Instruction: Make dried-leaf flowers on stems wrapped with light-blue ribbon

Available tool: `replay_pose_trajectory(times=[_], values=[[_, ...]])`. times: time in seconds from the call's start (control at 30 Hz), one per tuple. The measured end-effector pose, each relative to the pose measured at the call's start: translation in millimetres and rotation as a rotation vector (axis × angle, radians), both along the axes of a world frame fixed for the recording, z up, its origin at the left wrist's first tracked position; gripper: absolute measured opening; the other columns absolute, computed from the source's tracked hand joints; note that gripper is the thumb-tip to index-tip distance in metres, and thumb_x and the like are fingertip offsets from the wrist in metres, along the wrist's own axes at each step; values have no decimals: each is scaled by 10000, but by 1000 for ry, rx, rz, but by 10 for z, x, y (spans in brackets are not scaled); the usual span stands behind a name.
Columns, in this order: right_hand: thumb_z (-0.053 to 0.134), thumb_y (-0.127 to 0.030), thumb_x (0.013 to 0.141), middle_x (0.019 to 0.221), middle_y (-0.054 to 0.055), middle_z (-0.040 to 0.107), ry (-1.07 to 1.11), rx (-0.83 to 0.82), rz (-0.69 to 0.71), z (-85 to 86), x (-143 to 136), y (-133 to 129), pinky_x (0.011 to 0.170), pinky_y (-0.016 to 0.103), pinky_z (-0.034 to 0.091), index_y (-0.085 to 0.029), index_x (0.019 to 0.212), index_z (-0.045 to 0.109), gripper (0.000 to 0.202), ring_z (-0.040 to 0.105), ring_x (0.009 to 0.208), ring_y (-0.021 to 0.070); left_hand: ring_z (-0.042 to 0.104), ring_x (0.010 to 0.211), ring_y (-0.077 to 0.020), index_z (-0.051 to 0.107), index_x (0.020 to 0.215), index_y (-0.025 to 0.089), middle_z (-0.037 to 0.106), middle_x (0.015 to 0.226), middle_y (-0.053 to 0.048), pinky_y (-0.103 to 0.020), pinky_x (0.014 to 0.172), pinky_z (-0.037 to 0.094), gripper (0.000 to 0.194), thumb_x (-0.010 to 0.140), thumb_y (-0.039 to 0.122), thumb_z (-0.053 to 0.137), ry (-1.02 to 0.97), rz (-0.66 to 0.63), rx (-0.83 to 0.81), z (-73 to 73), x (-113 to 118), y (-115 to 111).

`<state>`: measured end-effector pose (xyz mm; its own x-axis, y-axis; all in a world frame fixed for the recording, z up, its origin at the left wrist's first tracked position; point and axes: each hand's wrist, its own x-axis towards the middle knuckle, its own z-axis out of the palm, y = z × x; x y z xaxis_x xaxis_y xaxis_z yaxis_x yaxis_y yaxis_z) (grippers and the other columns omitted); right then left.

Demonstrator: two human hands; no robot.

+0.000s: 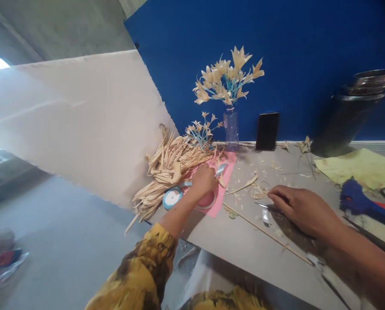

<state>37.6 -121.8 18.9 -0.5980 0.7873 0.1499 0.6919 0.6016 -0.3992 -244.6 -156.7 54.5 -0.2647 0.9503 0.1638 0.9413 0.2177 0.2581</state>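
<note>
flowers (228, 76) at twelve o'clock look finished, dried strips (175, 161) at eleven unworked, my left hand (204, 178) and right hand (300, 209) curled, grips unclear

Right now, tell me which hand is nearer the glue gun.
Right. The right hand is a little left of the glue gun; the left hand is much farther left, over the pink sheet.

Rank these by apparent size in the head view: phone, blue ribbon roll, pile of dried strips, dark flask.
1. Pile of dried strips and dark flask: too alike to rank
2. Phone
3. Blue ribbon roll
</note>
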Motion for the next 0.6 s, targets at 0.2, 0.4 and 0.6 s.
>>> replay_pose_trajectory(times=[0.2,0.4,0.6], values=[[440,-424,948,804,48,741,-69,89,-67,27,84,39,587,309,319,-276,916,683,286,641,688,248,578,652,-127,664,794,164,628,701,-6,-225,590,433,200,856,206,478,-160,1,161,466,-264,-69],[478,-413,913,704,58,694,-238,29,-41,44,153,73,560,323,266,-263,743,636,277,597,619,245,536,526,-103,623,767,200,599,646,26,-223,472,433,60,774,245,662,-656,-115,741,1149,-237,-630],[500,-384,901,721,33,703,-56,-82,93,62,161,66,589,313,321,-272,752,654,242,609,636,206,653,710,-156,673,800,222,709,784,-30,-294,672,569,96,857,260,606,-727,-294,527,760,899,-1191]])
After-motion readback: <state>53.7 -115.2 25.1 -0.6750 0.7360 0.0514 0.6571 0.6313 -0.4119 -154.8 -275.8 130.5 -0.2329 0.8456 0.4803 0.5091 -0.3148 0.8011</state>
